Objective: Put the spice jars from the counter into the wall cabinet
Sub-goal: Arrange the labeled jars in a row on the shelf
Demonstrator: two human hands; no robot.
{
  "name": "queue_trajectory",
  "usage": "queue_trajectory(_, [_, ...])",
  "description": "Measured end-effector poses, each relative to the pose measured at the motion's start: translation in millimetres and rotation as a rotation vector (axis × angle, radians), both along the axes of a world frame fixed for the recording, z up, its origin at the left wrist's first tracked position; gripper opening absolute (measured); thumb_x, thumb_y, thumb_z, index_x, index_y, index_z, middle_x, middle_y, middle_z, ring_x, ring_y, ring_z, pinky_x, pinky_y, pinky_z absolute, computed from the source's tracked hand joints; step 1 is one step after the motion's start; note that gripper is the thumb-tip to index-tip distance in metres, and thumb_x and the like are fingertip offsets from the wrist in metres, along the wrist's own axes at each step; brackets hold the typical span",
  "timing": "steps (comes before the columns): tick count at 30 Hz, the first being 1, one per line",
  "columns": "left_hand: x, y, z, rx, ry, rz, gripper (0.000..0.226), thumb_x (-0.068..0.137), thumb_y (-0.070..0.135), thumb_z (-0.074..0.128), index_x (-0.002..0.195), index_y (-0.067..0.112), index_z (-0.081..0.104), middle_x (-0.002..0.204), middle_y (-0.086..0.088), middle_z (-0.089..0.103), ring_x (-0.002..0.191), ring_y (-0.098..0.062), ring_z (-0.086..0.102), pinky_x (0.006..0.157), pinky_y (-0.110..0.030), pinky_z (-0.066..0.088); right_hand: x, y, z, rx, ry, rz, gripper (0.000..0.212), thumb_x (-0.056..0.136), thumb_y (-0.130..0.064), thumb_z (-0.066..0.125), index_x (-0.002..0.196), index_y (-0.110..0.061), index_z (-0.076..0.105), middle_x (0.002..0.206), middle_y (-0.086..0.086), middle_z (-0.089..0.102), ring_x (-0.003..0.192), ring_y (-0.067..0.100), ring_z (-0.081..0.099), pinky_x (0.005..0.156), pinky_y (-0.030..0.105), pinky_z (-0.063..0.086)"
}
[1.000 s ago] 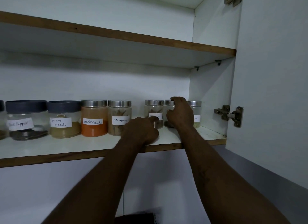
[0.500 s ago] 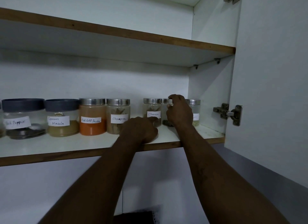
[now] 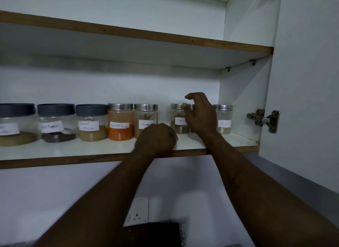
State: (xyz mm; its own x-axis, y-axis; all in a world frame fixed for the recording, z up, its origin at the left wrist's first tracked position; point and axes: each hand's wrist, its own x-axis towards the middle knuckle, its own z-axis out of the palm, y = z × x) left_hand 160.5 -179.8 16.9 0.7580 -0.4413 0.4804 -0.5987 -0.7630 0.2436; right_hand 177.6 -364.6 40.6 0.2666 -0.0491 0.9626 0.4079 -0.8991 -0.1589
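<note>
Several labelled spice jars stand in a row on the lower shelf (image 3: 64, 151) of the wall cabinet: grey-lidded black pepper (image 3: 56, 122) and garam masala (image 3: 91, 122), then steel-lidded red chilli powder (image 3: 120, 121), a cinnamon jar (image 3: 145, 116), another brown-filled jar (image 3: 177, 118) and a pale-filled jar (image 3: 224, 119) at the right end. My right hand (image 3: 200, 114) hovers with spread fingers in front of a jar it mostly hides, gripping nothing. My left hand (image 3: 156, 138) rests curled on the shelf in front of the cinnamon jar, holding nothing.
The cabinet door (image 3: 302, 81) stands open on the right, its hinge (image 3: 264, 120) beside the last jar. An upper shelf (image 3: 128, 33) runs overhead. One more grey-lidded jar (image 3: 16, 124) sits at the far left. A wall socket (image 3: 136, 214) is below the cabinet.
My right hand has let go of the jar lid it gripped and lifted with fingers spread. My left hand's pointing finger has drawn back from the jar into a curled fist.
</note>
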Motion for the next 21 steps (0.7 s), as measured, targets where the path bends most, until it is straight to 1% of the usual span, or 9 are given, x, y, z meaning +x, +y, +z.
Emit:
queue_trajectory(3, [-3,45,0,-0.209,0.036,0.026,0.018,0.094,0.032,0.066,0.094,0.022,0.081,0.093,0.004,0.076,0.082,-0.007,0.064,0.069,-0.024,0.048,-3,33,1,-0.072,0.178,0.129,0.052,0.089,-0.044,0.071,0.135,-0.025,0.056,0.134,-0.004,0.059,0.099,0.011,0.064,0.080,0.040,0.057])
queue_trajectory(5, [0,71,1,-0.281,0.063,0.086,0.015,0.091,0.032,0.071,0.088,0.022,0.081,0.085,0.003,0.075,0.076,-0.006,0.063,0.064,-0.022,0.045,-2,61,-2,-0.046,0.304,0.254,0.073,0.084,-0.055,0.073,0.147,-0.036,0.042,0.148,-0.007,0.049,0.112,0.009,0.060,0.084,0.030,0.053])
queue_trajectory(6, [2,79,2,-0.302,0.071,0.123,0.012,0.089,0.031,0.072,0.088,0.022,0.080,0.083,0.004,0.073,0.074,-0.006,0.062,0.061,-0.023,0.043,-1,73,-4,-0.037,0.347,0.311,0.079,0.083,-0.056,0.074,0.150,-0.039,0.037,0.153,-0.008,0.044,0.120,0.010,0.056,0.088,0.027,0.050])
queue_trajectory(8, [5,85,3,-0.317,0.073,0.189,0.012,0.088,0.030,0.072,0.089,0.019,0.078,0.080,0.003,0.071,0.073,-0.009,0.061,0.059,-0.024,0.041,6,89,-7,-0.056,0.390,0.351,0.080,0.082,-0.043,0.079,0.150,-0.033,0.038,0.155,-0.006,0.041,0.131,0.014,0.050,0.100,0.032,0.048])
queue_trajectory(10, [8,80,2,-0.280,0.056,0.233,0.017,0.088,0.031,0.071,0.093,0.016,0.075,0.084,-0.001,0.071,0.077,-0.016,0.063,0.062,-0.027,0.043,12,94,-9,-0.080,0.388,0.293,0.075,0.081,-0.032,0.080,0.147,-0.026,0.046,0.152,-0.003,0.044,0.131,0.019,0.050,0.103,0.042,0.048])
queue_trajectory(14, [11,66,-2,-0.082,0.037,0.225,0.026,0.088,0.037,0.065,0.107,0.019,0.070,0.100,-0.002,0.070,0.088,-0.019,0.063,0.074,-0.033,0.052,20,83,-12,-0.072,0.382,0.154,0.077,0.078,-0.041,0.080,0.145,-0.025,0.045,0.147,-0.003,0.048,0.125,0.024,0.049,0.098,0.040,0.047])
queue_trajectory(16, [13,58,0,0.002,0.045,0.205,0.030,0.092,0.042,0.060,0.110,0.020,0.070,0.104,-0.002,0.070,0.092,-0.020,0.064,0.080,-0.036,0.055,24,75,-9,-0.077,0.383,0.100,0.071,0.075,-0.046,0.079,0.135,-0.025,0.046,0.133,-0.003,0.056,0.116,0.025,0.049,0.090,0.041,0.049])
queue_trajectory(18, [15,50,2,0.085,0.036,0.199,0.033,0.095,0.044,0.056,0.111,0.020,0.070,0.105,-0.002,0.069,0.093,-0.020,0.065,0.084,-0.039,0.056,26,69,-4,-0.158,0.379,0.008,0.062,0.074,-0.050,0.077,0.123,-0.025,0.047,0.120,-0.003,0.059,0.106,0.025,0.047,0.084,0.044,0.049])
queue_trajectory(21, [19,40,3,0.154,-0.010,0.204,0.033,0.097,0.044,0.052,0.112,0.020,0.069,0.106,-0.002,0.070,0.091,-0.019,0.065,0.084,-0.039,0.055,32,64,1,-0.275,0.342,-0.107,0.061,0.075,-0.052,0.076,0.122,-0.022,0.052,0.123,-0.001,0.058,0.106,0.026,0.049,0.083,0.044,0.048])
